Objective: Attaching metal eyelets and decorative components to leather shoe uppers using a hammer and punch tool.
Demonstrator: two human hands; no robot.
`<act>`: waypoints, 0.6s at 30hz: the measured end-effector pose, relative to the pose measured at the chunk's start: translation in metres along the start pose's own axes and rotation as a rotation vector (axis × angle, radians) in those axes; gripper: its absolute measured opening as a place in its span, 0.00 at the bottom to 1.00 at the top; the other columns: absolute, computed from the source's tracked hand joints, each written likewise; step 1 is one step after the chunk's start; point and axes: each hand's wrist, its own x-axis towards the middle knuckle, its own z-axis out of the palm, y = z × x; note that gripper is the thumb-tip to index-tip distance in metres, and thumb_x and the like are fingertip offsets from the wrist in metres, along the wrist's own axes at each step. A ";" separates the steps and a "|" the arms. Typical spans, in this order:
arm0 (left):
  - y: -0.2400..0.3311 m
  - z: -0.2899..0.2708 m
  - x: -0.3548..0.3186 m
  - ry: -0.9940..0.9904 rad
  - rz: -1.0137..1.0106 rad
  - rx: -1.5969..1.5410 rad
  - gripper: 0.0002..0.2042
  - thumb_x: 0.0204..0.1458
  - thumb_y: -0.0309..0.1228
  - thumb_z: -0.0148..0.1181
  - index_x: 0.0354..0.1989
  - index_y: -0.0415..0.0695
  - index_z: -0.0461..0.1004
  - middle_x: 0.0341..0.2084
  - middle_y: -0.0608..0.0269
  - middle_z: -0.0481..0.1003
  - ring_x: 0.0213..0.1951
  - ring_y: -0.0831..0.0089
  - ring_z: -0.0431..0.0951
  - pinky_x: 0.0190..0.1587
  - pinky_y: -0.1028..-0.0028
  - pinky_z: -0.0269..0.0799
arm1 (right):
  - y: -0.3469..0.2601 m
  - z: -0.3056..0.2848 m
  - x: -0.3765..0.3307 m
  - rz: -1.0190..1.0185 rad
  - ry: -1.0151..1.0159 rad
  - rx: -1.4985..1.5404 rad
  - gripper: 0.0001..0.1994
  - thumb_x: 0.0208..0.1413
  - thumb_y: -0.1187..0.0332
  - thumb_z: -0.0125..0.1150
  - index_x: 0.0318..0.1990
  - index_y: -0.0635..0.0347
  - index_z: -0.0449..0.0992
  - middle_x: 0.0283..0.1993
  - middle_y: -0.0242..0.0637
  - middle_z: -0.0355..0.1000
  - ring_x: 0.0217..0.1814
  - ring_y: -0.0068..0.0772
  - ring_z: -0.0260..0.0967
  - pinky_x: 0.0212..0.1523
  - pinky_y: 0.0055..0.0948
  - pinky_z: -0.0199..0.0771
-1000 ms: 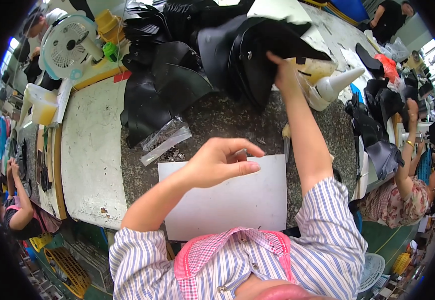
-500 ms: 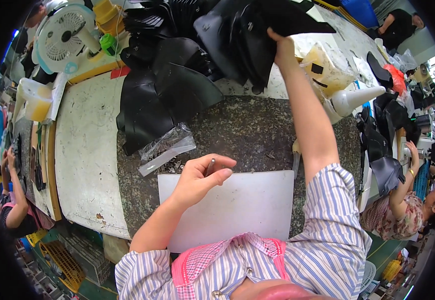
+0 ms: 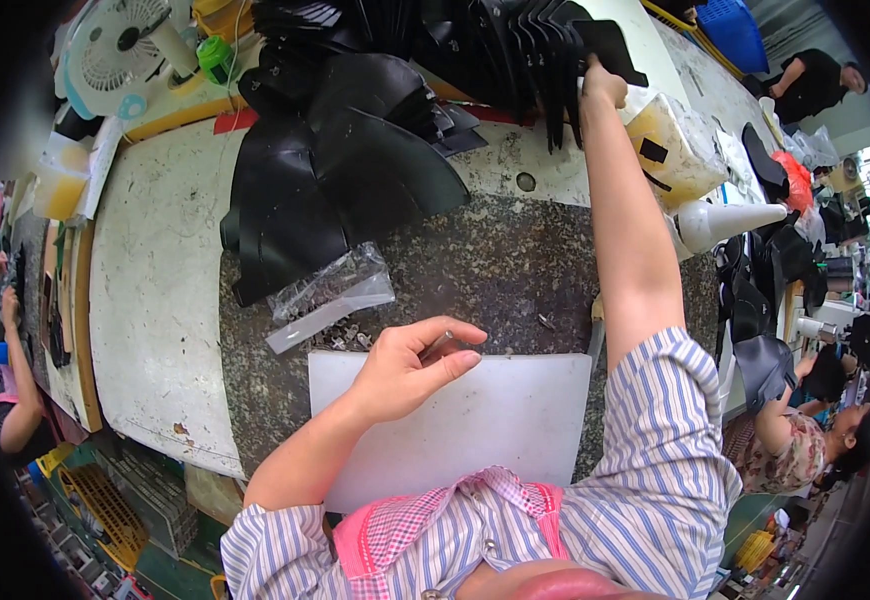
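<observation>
My left hand [image 3: 410,372] hovers over the near edge of the dark speckled work surface, thumb and fingers curled round a small metal rod [image 3: 439,344]. Stretched far forward, my right hand [image 3: 605,88] grips the edge of a black leather piece [image 3: 610,50] at the right end of a fanned row of such pieces [image 3: 515,50]. Part of its fingers is hidden behind the leather. A second stack of black leather pieces [image 3: 355,170] lies to the left of the row. Below my left hand rests a white board [image 3: 465,420].
A clear plastic bag [image 3: 340,290] with small metal fittings [image 3: 350,338] lies beside the left stack. Near my right forearm stand a glue-stained yellowish container [image 3: 680,140] and a white cone-tipped bottle [image 3: 730,225]. A fan [image 3: 120,60] is at the far left. Co-workers sit at both sides.
My right hand has moved farther away and slightly right. The black leather pieces by it have shifted back, baring the pale table in front of them. My left hand keeps the metal rod.
</observation>
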 end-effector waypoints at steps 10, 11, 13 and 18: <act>0.002 -0.007 -0.005 0.059 0.161 -0.169 0.10 0.45 0.27 0.58 0.38 0.41 0.73 0.22 0.72 0.72 0.23 0.89 0.66 0.26 0.86 0.62 | 0.009 -0.020 0.021 -0.428 -0.101 0.076 0.29 0.51 0.44 0.44 0.27 0.68 0.73 0.23 0.40 0.69 0.27 0.31 0.63 0.30 0.33 0.63; 0.010 -0.008 -0.008 0.104 0.217 -0.195 0.10 0.46 0.27 0.57 0.37 0.40 0.73 0.23 0.72 0.72 0.23 0.89 0.66 0.26 0.87 0.62 | 0.006 -0.039 0.002 -0.559 0.051 0.226 0.23 0.50 0.50 0.51 0.24 0.66 0.73 0.18 0.34 0.67 0.22 0.25 0.61 0.25 0.29 0.61; 0.018 -0.022 -0.015 0.201 0.273 -0.320 0.08 0.49 0.27 0.54 0.37 0.39 0.73 0.22 0.72 0.71 0.22 0.88 0.65 0.24 0.86 0.62 | -0.005 -0.070 -0.045 -0.763 0.047 0.518 0.13 0.51 0.63 0.53 0.27 0.65 0.74 0.21 0.32 0.69 0.23 0.20 0.61 0.27 0.22 0.62; 0.019 -0.092 0.001 0.830 0.476 0.216 0.13 0.49 0.38 0.54 0.32 0.39 0.75 0.14 0.72 0.67 0.20 0.86 0.64 0.23 0.85 0.59 | -0.005 -0.111 -0.167 -1.616 -0.215 0.186 0.19 0.40 0.56 0.63 0.38 0.55 0.72 0.40 0.36 0.68 0.46 0.38 0.59 0.48 0.33 0.57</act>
